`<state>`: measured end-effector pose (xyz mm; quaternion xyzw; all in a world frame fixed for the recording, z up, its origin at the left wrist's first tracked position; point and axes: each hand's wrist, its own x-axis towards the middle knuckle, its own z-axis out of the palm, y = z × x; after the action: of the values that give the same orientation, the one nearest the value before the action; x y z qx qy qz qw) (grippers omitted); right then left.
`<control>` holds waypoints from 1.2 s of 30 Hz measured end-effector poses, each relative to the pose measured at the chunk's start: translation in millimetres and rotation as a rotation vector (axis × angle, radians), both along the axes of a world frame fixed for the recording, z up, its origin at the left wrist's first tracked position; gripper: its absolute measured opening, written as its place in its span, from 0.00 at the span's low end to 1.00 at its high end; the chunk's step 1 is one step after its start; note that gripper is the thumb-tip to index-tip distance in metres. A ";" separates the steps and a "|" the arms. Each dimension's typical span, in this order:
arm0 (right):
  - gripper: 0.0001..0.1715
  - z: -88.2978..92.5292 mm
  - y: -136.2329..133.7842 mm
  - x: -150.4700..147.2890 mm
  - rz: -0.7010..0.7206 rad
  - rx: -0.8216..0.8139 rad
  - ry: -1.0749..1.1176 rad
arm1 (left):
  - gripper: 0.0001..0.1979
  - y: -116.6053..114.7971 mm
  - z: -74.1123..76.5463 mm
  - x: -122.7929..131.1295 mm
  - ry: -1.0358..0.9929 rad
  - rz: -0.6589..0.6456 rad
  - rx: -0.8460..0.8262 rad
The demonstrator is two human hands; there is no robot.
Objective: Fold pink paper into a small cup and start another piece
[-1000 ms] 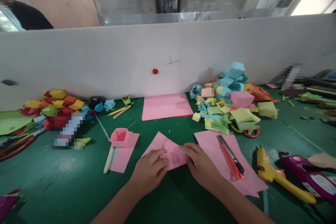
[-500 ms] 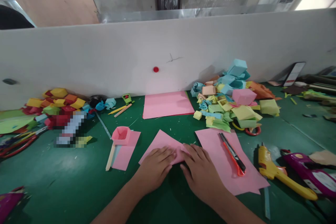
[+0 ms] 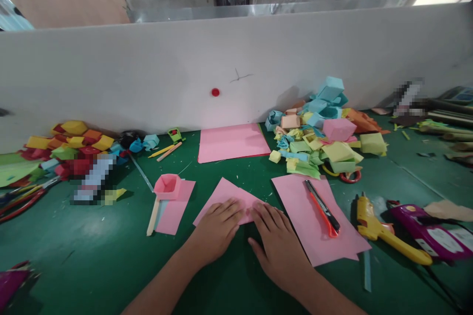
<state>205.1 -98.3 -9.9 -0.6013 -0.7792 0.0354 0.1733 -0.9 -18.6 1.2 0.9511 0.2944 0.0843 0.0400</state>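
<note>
A folded pink paper [image 3: 220, 191] lies on the green table in front of me. My left hand [image 3: 219, 224] rests flat on its middle and near edge, fingers stretched out. On the paper's right end lies my right hand [image 3: 273, 236], its fingers extended and the thumb apart on the near side. The fingertips of both hands are close together, and they hide part of the paper. To the left sits a small pink paper box [image 3: 169, 186] beside a pink strip [image 3: 181, 209] and a wooden stick [image 3: 152, 216].
Right of my hands, a red cutter [image 3: 322, 209] lies on pink sheets [image 3: 291, 202]. Farther right are a yellow glue gun [image 3: 388, 238] and a purple tool [image 3: 424, 231]. Folded paper piles [image 3: 332, 130] and a pink stack [image 3: 232, 142] stand near the white partition [image 3: 148, 69].
The view has shifted slightly, moving most things a little left and up in the picture. My right hand's fingers have slid slightly over the right end of the folded paper.
</note>
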 end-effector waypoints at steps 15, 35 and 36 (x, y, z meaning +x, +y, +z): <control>0.31 -5.0 -0.5 2.4 0.018 0.033 -0.049 | 0.22 1.9 -0.1 -2.2 -0.038 -0.023 -0.035; 0.30 -2.2 -1.3 1.9 0.004 0.020 -0.019 | 0.23 3.1 -3.3 -3.2 -0.040 -0.024 -0.067; 0.30 -2.5 -1.2 1.9 0.004 0.019 -0.018 | 0.23 3.2 -3.6 -3.3 -0.042 -0.024 -0.068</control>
<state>207.0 -99.5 -12.4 -0.5984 -0.7823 0.0228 0.1717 -4.2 -15.4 -2.4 0.9507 0.2848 0.0936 0.0797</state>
